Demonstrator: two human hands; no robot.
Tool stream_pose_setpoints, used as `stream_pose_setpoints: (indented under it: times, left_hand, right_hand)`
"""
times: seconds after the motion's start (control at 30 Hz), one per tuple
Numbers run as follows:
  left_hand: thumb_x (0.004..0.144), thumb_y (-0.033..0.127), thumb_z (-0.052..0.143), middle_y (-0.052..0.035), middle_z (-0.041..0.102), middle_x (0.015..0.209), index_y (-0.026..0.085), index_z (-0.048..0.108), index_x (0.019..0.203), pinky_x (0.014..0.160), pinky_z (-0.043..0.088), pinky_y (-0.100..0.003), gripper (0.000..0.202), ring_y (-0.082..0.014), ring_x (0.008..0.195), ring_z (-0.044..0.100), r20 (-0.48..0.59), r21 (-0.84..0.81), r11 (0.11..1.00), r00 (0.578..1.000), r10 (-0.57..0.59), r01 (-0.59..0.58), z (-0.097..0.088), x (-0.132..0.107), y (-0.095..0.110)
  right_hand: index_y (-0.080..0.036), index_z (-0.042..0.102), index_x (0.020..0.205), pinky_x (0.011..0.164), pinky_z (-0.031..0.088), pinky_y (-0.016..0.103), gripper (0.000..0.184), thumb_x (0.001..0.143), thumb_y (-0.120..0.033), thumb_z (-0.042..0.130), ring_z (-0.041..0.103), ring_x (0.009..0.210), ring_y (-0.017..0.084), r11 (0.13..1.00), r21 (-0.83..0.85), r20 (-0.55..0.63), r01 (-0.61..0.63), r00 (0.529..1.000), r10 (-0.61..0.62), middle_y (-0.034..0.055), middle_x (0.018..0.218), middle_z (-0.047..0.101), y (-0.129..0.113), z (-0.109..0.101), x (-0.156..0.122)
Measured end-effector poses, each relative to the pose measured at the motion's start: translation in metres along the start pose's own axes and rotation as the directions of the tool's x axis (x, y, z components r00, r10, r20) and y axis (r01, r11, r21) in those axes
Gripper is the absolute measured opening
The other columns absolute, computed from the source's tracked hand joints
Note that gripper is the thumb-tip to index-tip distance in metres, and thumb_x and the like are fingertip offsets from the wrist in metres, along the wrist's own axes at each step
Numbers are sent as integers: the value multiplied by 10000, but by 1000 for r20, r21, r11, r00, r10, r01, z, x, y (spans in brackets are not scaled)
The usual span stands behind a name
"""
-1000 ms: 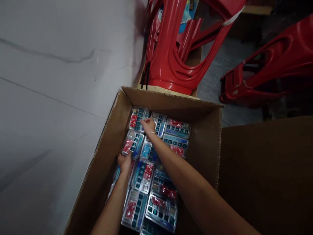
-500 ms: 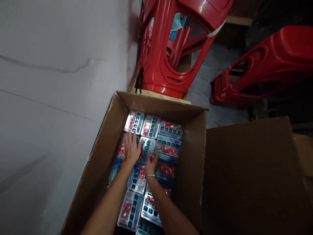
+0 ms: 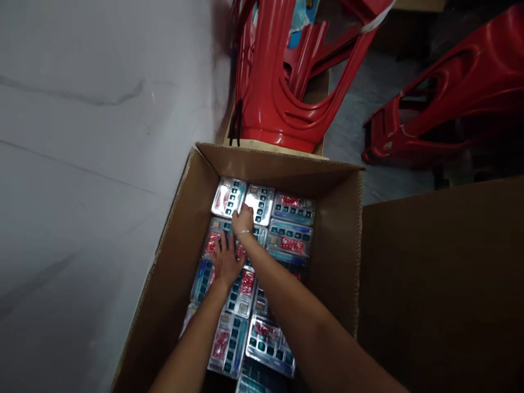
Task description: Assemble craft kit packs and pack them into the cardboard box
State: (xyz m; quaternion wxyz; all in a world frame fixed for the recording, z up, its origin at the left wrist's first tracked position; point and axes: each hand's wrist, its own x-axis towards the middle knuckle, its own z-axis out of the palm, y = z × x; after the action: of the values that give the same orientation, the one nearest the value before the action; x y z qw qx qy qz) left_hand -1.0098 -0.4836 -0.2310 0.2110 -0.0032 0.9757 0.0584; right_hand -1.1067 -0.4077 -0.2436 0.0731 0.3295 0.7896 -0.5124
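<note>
Clear plastic blister packs with rows of dark teal squares and red-and-white inserts fill the cardboard box. My left hand lies open with spread fingers on packs in the middle rows. Farther in, my right hand, with a thin bracelet at the wrist, is curled over the seam between the far-left pack and the far-middle pack. Its fingertips point down and partly hide; whether they grip a pack edge is unclear. My right forearm covers part of the right-hand packs.
Red moulded plastic frames stand just beyond the box. Another red plastic piece lies at the right on the grey floor. A pale wall runs along the left side, and a brown cardboard panel is on the right.
My right hand has moved forward and left, past my left hand, to the far rows. My left hand has drawn back a little. The camera view has shifted slightly.
</note>
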Motion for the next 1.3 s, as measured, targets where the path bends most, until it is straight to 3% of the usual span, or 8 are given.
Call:
stream_pose_setpoints:
  times: [0.37,0.53,0.7,0.83,0.97,1.1,1.2,1.3]
  left_hand:
    - [842,475,472,-136,125,1553,192,246,1454,1025,291,-639,711,-385,1400,150,40,-21,1000,999,-4,5,5,4,1]
    - [800,433,550,-114,141,1553,178,280,1442,1085,234,-600,742,-356,1410,142,8,-192,981,1000,-1,2,8,9,-10]
    - [895,270,370,-145,450,1403,130,410,1351,1102,314,-363,479,-203,1312,395,-310,-607,794,912,-270,29,3,-35,-43]
    - [912,398,355,-151,555,1267,151,483,1275,1014,408,-360,458,-219,1180,517,-344,-723,678,780,-523,136,8,-121,-72]
    - [904,400,351,-127,548,1297,184,540,1236,1078,323,-437,439,-246,1270,434,-335,-497,859,887,-319,122,35,-179,-100]
    - [900,376,348,-109,439,1423,211,466,1333,1082,298,-494,478,-262,1353,331,-148,-333,933,970,-194,136,62,-176,-121]
    - [848,416,455,-144,375,1460,160,388,1386,1056,334,-492,600,-300,1317,369,-105,-219,969,985,-140,114,68,-160,-123]
    - [785,397,547,-203,392,1427,83,407,1362,1022,354,-511,671,-351,1247,421,-106,-83,986,982,-155,146,62,-148,-112]
  right_hand:
    - [-167,536,933,701,481,290,282,681,-203,657,607,777,187,961,242,43,-136,991,129,20,784,611,-7,16,27]
    - [-162,535,935,538,458,220,235,731,-272,572,591,627,135,878,447,141,-170,983,119,-15,693,603,10,-16,19]
    - [-191,535,802,566,475,234,261,601,-308,655,583,627,128,675,703,195,-223,974,119,-17,723,616,57,-50,-71]
    - [-203,541,801,582,489,273,313,529,-286,672,591,614,159,700,622,283,-351,934,217,-23,665,614,98,-17,-185]
    - [-207,534,754,630,505,299,143,632,-254,590,617,648,182,861,342,358,-376,899,251,0,667,630,116,38,-246]
    - [-200,563,699,707,489,364,95,643,-233,631,608,689,228,933,214,347,-290,915,205,40,676,624,120,40,-232]
    - [-177,634,886,865,435,395,175,728,-214,568,586,904,259,999,32,230,23,973,-30,112,908,642,116,6,-187]
    - [-153,550,1210,986,349,427,400,829,-186,433,467,1158,271,905,-296,66,307,951,-301,158,1219,549,106,-24,-133]
